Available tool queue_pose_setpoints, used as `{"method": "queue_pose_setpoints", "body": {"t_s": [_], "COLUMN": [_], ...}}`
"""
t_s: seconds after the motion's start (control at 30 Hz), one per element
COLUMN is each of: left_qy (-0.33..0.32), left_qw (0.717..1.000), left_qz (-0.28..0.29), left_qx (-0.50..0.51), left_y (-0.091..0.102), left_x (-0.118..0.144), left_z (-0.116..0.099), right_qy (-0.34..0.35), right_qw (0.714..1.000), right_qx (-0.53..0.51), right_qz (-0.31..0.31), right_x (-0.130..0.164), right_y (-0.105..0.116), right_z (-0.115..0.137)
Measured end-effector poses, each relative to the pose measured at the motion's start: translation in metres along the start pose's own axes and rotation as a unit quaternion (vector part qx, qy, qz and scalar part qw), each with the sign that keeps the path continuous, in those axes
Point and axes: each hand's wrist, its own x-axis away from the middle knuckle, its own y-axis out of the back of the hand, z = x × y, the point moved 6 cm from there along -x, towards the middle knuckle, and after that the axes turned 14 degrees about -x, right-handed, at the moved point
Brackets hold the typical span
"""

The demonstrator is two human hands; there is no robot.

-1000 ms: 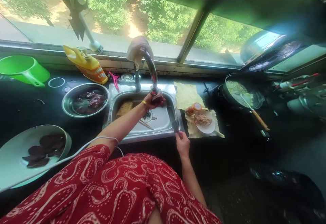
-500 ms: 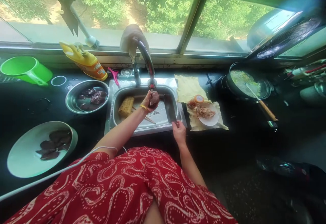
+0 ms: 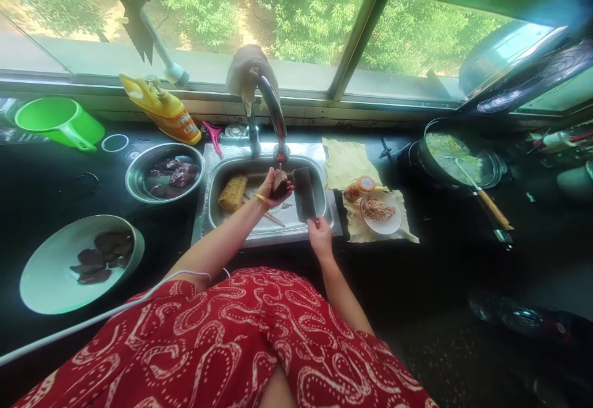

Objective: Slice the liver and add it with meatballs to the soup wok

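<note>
Under the faucet, my left hand is closed around a dark reddish piece of meat, with a thin stream of water coming down on it. My right hand grips the handle of a broad-bladed cleaver; its dark blade stands over the right part of the sink, beside the meat. A yellow-brown sponge-like block and thin sticks lie in the sink. Dark meat chunks sit in a metal bowl to the left, and dark slices in a white bowl.
Behind stand a green jug and a yellow bottle. On the right are a small plate of minced food, a jar on a cloth, and a pan with a wooden-handled spatula. A white cable crosses at left.
The meat in my left hand has turned, showing a darker face. My right hand has brought the cleaver closer to it. The whole view has shifted slightly.
</note>
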Motion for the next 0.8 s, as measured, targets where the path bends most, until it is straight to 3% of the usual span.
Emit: {"method": "queue_pose_setpoints", "body": {"t_s": [0.07,0.13,0.2,0.23,0.3,0.37,0.43,0.47,0.5,0.53,0.57,0.63,0.7,0.8], "left_qy": [-0.031,-0.107,-0.238,-0.313,-0.441,-0.5,-0.51,-0.509,-0.512,-0.519,-0.529,-0.553,-0.575,-0.557], "left_qw": [0.999,0.991,0.954,0.915,0.785,0.602,0.419,0.346,0.293,0.26,0.247,0.267,0.339,0.497], "left_qz": [-0.014,-0.048,-0.09,-0.105,-0.089,-0.001,0.095,0.125,0.143,0.151,0.155,0.147,0.079,-0.118], "left_qx": [-0.024,-0.065,-0.158,-0.233,-0.426,-0.622,-0.746,-0.778,-0.795,-0.8,-0.797,-0.776,-0.741,-0.655], "left_y": [0.003,0.009,0.016,0.017,0.009,-0.005,-0.01,-0.01,-0.009,-0.009,-0.008,-0.008,-0.006,0.012], "left_x": [-0.003,-0.008,-0.008,-0.006,0.001,0.005,0.008,0.01,0.012,0.014,0.016,0.02,0.02,0.012], "left_z": [-0.003,-0.011,-0.027,-0.037,-0.051,-0.047,-0.033,-0.027,-0.023,-0.02,-0.019,-0.019,-0.025,-0.04], "right_qy": [-0.054,-0.139,-0.232,-0.274,-0.339,-0.377,-0.395,-0.401,-0.404,-0.405,-0.402,-0.386,-0.355,-0.286], "right_qw": [0.998,0.986,0.961,0.943,0.908,0.883,0.868,0.863,0.859,0.855,0.852,0.851,0.854,0.878], "right_qx": [-0.037,-0.079,-0.128,-0.153,-0.191,-0.212,-0.225,-0.234,-0.245,-0.258,-0.271,-0.296,-0.315,-0.318], "right_qz": [0.019,0.045,0.084,0.107,0.154,0.185,0.198,0.199,0.198,0.197,0.196,0.2,0.214,0.214], "right_x": [0.001,0.004,0.009,0.012,0.016,0.017,0.015,0.014,0.012,0.011,0.009,0.007,0.006,0.001], "right_y": [-0.007,-0.016,-0.027,-0.033,-0.043,-0.049,-0.052,-0.054,-0.055,-0.057,-0.06,-0.067,-0.076,-0.087], "right_z": [-0.007,-0.014,-0.017,-0.017,-0.015,-0.012,-0.012,-0.013,-0.014,-0.015,-0.016,-0.018,-0.017,-0.011]}}
